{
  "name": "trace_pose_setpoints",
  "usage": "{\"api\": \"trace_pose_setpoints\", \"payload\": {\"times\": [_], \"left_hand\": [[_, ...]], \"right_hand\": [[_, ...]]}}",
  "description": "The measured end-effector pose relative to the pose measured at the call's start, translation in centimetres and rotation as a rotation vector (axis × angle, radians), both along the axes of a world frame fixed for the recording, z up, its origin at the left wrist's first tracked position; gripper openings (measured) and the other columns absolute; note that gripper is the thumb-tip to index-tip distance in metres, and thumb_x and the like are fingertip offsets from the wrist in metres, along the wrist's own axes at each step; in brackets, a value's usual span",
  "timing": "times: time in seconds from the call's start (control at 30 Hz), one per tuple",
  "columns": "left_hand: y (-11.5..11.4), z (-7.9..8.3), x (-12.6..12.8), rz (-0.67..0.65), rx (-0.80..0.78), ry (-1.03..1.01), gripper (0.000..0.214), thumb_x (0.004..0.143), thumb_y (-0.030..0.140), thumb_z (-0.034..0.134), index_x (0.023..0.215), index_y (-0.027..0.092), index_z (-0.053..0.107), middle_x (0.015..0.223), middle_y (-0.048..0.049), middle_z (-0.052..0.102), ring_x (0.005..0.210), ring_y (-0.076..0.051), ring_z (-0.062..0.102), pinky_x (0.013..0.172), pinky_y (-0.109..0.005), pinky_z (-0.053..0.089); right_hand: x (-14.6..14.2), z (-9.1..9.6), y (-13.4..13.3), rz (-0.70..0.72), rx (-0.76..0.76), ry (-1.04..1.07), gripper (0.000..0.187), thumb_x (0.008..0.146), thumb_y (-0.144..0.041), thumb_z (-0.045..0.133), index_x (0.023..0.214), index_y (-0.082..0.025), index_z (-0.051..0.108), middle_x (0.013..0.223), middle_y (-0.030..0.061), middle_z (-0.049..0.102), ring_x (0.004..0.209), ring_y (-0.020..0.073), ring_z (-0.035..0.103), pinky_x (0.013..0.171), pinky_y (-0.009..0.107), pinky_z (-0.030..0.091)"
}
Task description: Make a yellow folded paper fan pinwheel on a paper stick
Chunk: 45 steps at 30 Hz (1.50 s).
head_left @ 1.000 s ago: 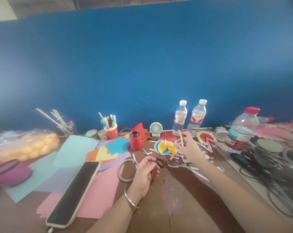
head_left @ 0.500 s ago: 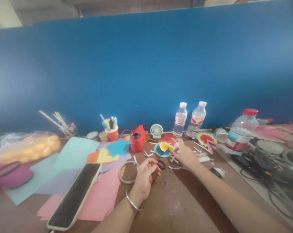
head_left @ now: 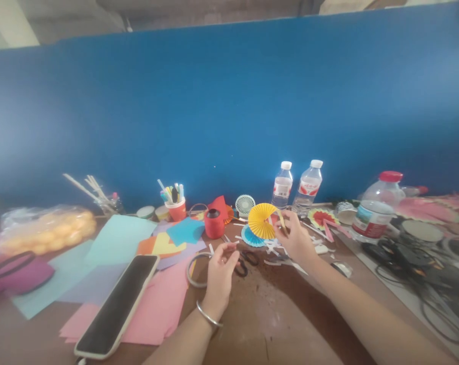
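My right hand (head_left: 296, 238) is closed on a yellow pleated paper fan (head_left: 262, 220) and holds it lifted above the brown table (head_left: 275, 319), just over a blue paper rosette (head_left: 248, 237). A thin yellowish strip also sticks up between its fingers. My left hand (head_left: 220, 271), with a bangle at the wrist, hovers low over the table with its fingers loosely curled and apart, holding nothing I can see. It is beside a tape ring (head_left: 193, 268) and black-handled scissors (head_left: 246, 261).
A phone (head_left: 117, 304) lies on pink paper (head_left: 161, 309) at the left with other coloured sheets. A red spool (head_left: 213, 223), pen cup (head_left: 175, 203), small fan (head_left: 244, 204) and two water bottles (head_left: 296, 186) stand at the back. Cables (head_left: 423, 263) lie right.
My right hand went down to the rosettes, then lifted the yellow paper fan off the table. My left hand opened a little and rose slightly.
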<state>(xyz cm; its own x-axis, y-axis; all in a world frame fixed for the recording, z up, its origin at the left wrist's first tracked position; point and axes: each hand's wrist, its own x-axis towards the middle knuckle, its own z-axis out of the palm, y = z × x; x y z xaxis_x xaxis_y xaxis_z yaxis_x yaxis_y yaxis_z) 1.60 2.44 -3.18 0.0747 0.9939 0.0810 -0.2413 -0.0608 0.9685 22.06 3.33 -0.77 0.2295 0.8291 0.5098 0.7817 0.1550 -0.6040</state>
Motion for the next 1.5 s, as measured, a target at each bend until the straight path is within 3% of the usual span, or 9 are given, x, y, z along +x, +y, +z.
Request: {"api": "trace_pose_setpoints", "payload": {"times": [0.13, 0.3, 0.6, 0.73, 0.87, 1.03, 1.17, 1.33, 1.5], "left_hand": [[0.1, 0.3, 0.1, 0.014, 0.041, -0.073, 0.039, 0.065, 0.025, 0.063, 0.101, 0.017, 0.052, 0.102, -0.0079, 0.056, 0.091, -0.017, 0.053, 0.077, -0.027, 0.042], [-0.1, 0.5, 0.5, -0.087, 0.03, -0.166, 0.037, 0.066, 0.022, 0.062, 0.101, 0.015, 0.05, 0.101, -0.0081, 0.058, 0.092, -0.018, 0.054, 0.081, -0.03, 0.041], [-0.4, 0.6, 0.5, -0.16, -0.094, -0.198, 0.036, 0.067, 0.029, 0.061, 0.1, 0.016, 0.054, 0.095, -0.0067, 0.061, 0.078, -0.016, 0.058, 0.061, -0.024, 0.045], [-0.3, 0.4, 0.5, -0.204, -0.057, -0.27, 0.028, 0.066, 0.025, 0.064, 0.093, 0.017, 0.058, 0.09, -0.0037, 0.062, 0.08, -0.014, 0.056, 0.07, -0.023, 0.043], [-0.2, 0.5, 0.1, -0.264, -0.175, -0.456, 0.017, 0.069, 0.023, 0.062, 0.085, 0.019, 0.059, 0.083, -0.0005, 0.061, 0.073, -0.01, 0.056, 0.068, -0.021, 0.043], [0.0, 0.8, -0.7, -0.372, -0.299, -0.653, 0.014, 0.072, 0.023, 0.059, 0.084, 0.017, 0.056, 0.073, 0.0013, 0.056, 0.059, -0.004, 0.052, 0.055, -0.015, 0.043], [0.2, 0.6, -0.6, -0.281, -0.289, -0.639, 0.015, 0.073, 0.023, 0.058, 0.087, 0.02, 0.055, 0.085, 0.0009, 0.059, 0.071, -0.008, 0.057, 0.061, -0.021, 0.046], [0.4, 0.6, -0.3, -0.199, -0.2, -0.569, 0.017, 0.073, 0.02, 0.057, 0.09, 0.022, 0.053, 0.085, 0.0021, 0.06, 0.073, -0.009, 0.058, 0.066, -0.023, 0.046], [0.3, 0.9, -0.2, -0.202, -0.148, -0.513, 0.026, 0.076, 0.02, 0.053, 0.1, 0.027, 0.049, 0.089, 0.003, 0.058, 0.074, -0.009, 0.057, 0.064, -0.02, 0.044]], "right_hand": [[-1.3, 0.6, -1.2, 0.165, 0.011, -0.081, 0.032, 0.075, -0.027, 0.045, 0.106, -0.022, 0.036, 0.081, 0.0012, 0.062, 0.061, 0.0145, 0.055, 0.058, 0.024, 0.038], [-3.6, 0.8, -2.7, 0.388, -0.025, -0.024, 0.03, 0.075, -0.024, 0.044, 0.104, -0.023, 0.037, 0.077, -0.0001, 0.06, 0.055, 0.0125, 0.051, 0.058, 0.024, 0.039], [-4.6, 1.3, -2.2, 0.497, -0.308, 0.804, 0.04, 0.066, -0.033, 0.059, 0.097, -0.023, 0.036, 0.07, -0.0027, 0.059, 0.059, 0.014, 0.057, 0.053, 0.025, 0.041], [-4.9, 1.3, -2.1, 0.599, -0.354, 0.964, 0.043, 0.063, -0.031, 0.063, 0.096, -0.023, 0.036, 0.066, -0.0037, 0.059, 0.055, 0.0124, 0.056, 0.052, 0.024, 0.04], [-5.4, 1.1, -2.6, 0.655, -0.326, 0.988, 0.045, 0.063, -0.028, 0.064, 0.096, -0.024, 0.034, 0.075, -0.002, 0.06, 0.062, 0.0134, 0.058, 0.057, 0.026, 0.042], [-6.3, 1.0, -3.2, 0.683, -0.289, 0.963, 0.045, 0.065, -0.025, 0.062, 0.099, -0.026, 0.033, 0.076, -0.0028, 0.058, 0.057, 0.0101, 0.054, 0.053, 0.023, 0.04], [-6.1, 1.1, -3.0, 0.59, -0.228, 0.917, 0.02, 0.076, -0.035, 0.048, 0.09, -0.023, 0.042, 0.073, -0.0025, 0.056, 0.042, 0.0053, 0.041, 0.042, 0.02, 0.033], [-5.1, 1.9, -3.0, 0.421, -0.184, 0.897, 0.019, 0.072, -0.037, 0.054, 0.071, -0.018, 0.049, 0.057, -0.0051, 0.046, 0.037, 0.0036, 0.031, 0.036, 0.018, 0.024], [-6.1, 2.8, -4.3, 0.553, -0.436, 1.006, 0.02, 0.07, -0.033, 0.054, 0.061, -0.016, 0.049, 0.055, -0.0035, 0.052, 0.033, 0.0027, 0.033, 0.034, 0.018, 0.023]]}}
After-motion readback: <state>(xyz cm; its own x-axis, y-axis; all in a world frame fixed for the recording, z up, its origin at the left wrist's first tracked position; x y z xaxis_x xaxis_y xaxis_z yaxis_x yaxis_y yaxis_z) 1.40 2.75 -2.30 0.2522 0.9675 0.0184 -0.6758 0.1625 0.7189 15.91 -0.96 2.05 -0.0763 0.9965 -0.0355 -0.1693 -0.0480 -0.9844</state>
